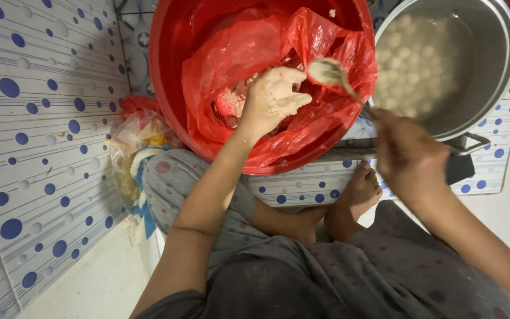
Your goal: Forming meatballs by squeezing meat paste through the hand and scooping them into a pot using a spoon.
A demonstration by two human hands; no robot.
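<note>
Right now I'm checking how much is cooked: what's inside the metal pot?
The metal pot holds cloudy water with many pale round balls floating or sunk in it. The right hand and the pot's wall cover its near side, and the bottom is hidden.

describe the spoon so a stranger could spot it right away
Start at the big red basin lined with a red plastic bag. Over its right rim, the right hand holds a spoon: the only utensil, its bowl coated in pale paste.

The person wears loose grey trousers (349, 272) dotted with faint darker spots, nearer the camera than the red basin (172, 71). Both forearms are sleeveless, both feet unshod.
</note>
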